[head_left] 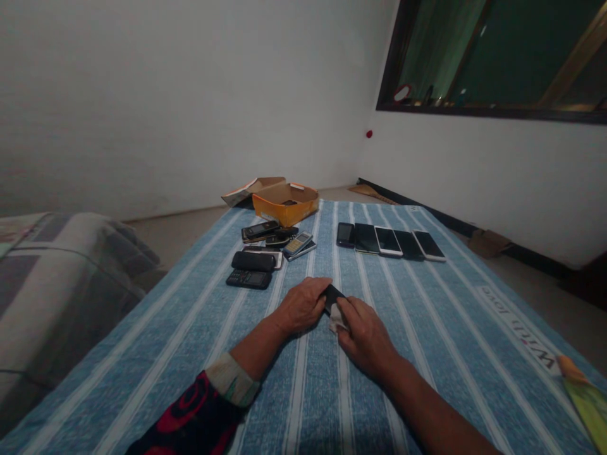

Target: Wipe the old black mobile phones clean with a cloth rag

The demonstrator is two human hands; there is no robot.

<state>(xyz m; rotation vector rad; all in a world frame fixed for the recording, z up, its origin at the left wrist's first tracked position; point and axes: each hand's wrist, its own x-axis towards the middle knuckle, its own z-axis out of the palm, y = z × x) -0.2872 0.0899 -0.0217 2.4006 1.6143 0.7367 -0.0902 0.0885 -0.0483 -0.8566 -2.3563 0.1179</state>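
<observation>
My left hand (303, 305) grips the edge of a small black mobile phone (332, 297) above the striped cover. My right hand (365, 338) presses a crumpled white cloth (337, 318) against the lower end of that phone, and the fingers of both hands partly hide it. Farther ahead and left of my hands lies a loose group of older keypad phones (265, 253). To the right, a row of several touchscreen smartphones (389, 242) lies face up, well beyond my right hand.
A blue-and-white striped cover (303, 404) spreads under everything. An orange cardboard box (285, 202) with its flap open stands at the far end. A grey patterned cushion (61, 303) sits to the left, and a yellow-green object (585, 404) lies at the right edge.
</observation>
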